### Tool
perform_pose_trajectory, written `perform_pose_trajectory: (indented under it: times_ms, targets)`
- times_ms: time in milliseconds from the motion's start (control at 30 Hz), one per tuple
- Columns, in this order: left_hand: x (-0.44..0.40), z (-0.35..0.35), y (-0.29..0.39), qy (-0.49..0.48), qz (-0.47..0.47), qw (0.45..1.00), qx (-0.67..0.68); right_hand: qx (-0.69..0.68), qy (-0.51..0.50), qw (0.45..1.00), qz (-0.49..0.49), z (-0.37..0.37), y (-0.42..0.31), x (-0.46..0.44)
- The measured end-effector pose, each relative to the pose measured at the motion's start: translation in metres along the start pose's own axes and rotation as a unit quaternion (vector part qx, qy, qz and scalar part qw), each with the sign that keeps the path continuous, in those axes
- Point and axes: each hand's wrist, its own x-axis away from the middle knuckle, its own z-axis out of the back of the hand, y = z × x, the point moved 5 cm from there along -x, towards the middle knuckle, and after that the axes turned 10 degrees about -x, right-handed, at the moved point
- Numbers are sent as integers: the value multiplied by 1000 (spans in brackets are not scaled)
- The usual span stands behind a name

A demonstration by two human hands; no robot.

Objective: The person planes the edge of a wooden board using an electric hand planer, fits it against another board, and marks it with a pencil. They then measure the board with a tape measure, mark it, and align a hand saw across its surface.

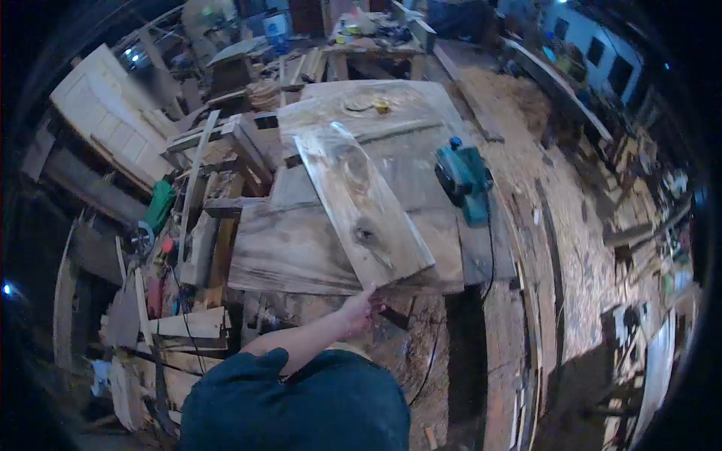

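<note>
My left hand (359,310) reaches out at the near end of a long wooden board (368,203). Its fingers are closed at the board's near left corner, though their exact grip is small and blurred. The board lies slanted across wider wooden panels (293,248), with a dark knot near its close end. My right hand is out of view. To the right of the board rests a green power tool (468,183) with a blue knob, which looks like an electric planer; its black cord hangs down. A small yellow item (382,107) sits on the far panel.
On the left are a green tool with a disc (159,207), upright timber pieces (248,154) and a pale panelled door (109,113). Long planks (526,301) run along the right, beside a sawdust-covered floor (583,293). A cluttered workbench (376,51) stands at the back.
</note>
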Motion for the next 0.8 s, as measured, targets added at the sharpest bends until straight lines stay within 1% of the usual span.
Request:
perform_pose_trajectory:
  times_ms: [67,133,200,233,267,300,333,400,467,500,567,600,633,700,733,800]
  targets:
    - [10,-4,7,6,6,1000,15,-3,-14,1000,4,-17,-12,7]
    - [8,0,4,-4,17,1000,-19,-5,-28,1000,13,-34,-26,8]
    - [29,-5,19,1,39,997,-66,-31,-42,998,39,-53,-39,16]
    - [29,1,27,-29,14,981,-192,-56,-54,996,53,-61,-44,20]
    - [30,8,34,-58,-13,947,-314,-81,-65,992,67,-69,-48,19]
    - [29,16,42,-86,-39,897,-432,-106,-75,988,80,-78,-51,20]
    - [32,23,60,-53,-97,877,-467,-130,-86,983,93,-88,-55,21]
    - [44,39,102,19,-205,823,-530,-176,-112,971,120,-137,-46,24]
    - [30,73,125,65,-213,876,-427,-220,-139,955,145,-143,-139,42]
    - [24,91,138,88,-217,898,-374,-360,-211,894,166,-124,-242,64]
    - [24,123,172,166,-289,878,-343,-376,-387,839,65,-116,-355,94]
    - [23,138,189,204,-322,864,-329,-425,-454,783,-21,-142,-371,104]
    - [20,153,205,257,-351,823,-367,-465,-513,714,-108,-169,-386,117]
    - [12,176,231,353,-399,724,-437,-481,-527,698,61,-175,-468,134]
    - [16,178,242,372,-338,736,-453,-449,-545,700,110,-166,-511,145]
    - [-5,188,249,408,-400,631,-525,-403,-599,688,67,-182,-561,168]
